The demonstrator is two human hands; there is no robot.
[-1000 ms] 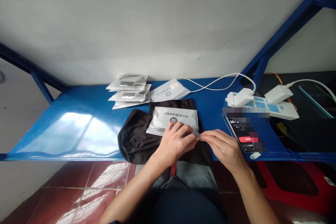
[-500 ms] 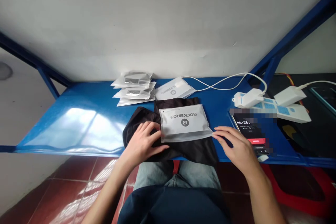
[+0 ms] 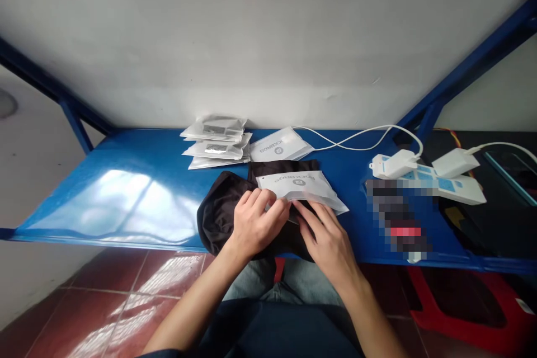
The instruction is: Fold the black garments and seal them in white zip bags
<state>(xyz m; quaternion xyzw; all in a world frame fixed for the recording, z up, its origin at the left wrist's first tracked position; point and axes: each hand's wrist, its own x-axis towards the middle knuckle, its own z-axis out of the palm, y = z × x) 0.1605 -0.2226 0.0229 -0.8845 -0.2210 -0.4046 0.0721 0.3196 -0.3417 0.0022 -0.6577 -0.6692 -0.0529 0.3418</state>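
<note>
A frosted white ROCKBROS bag lies on black fabric near the front edge of the blue table. Its near edge is lifted and bent. My left hand is closed on that edge, fingers curled, near the middle. Beside it, my right hand pinches the same edge with its fingertips. The two hands almost touch. Behind the fabric lies another ROCKBROS bag, and left of that is a stack of several filled bags.
The blue table meets a pale wall at the back. On the right are a white power strip with two plugged chargers, white cables and a blurred phone. A red stool stands below the table.
Both hands have moved in to the middle of the bag's near edge. That edge has been raised and folded back, and my left hand has closed on it.
</note>
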